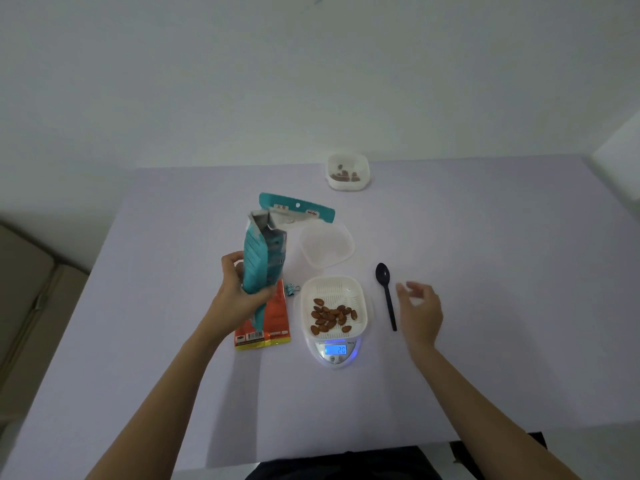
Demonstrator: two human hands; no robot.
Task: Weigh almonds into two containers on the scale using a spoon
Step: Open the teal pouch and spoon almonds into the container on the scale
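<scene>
Almonds [332,315] lie in a heap in the white container [362,292] that sits on the small scale [320,353], whose blue display is lit, near the front of the pale counter [485,237]. The left hand [242,292] has its fingers [264,293] wrapped round the lower part of an opened teal bag [263,258], held upright just left of the scale. Under it an orange packet [273,323] lies flat, a small binder clip [292,289] beside it. The black spoon [386,294] rests on the counter right of the scale. The right hand [420,310] hovers just beside it, fingers loose and spread, holding nothing. A second container [346,186] with a few nuts stands at the far edge.
</scene>
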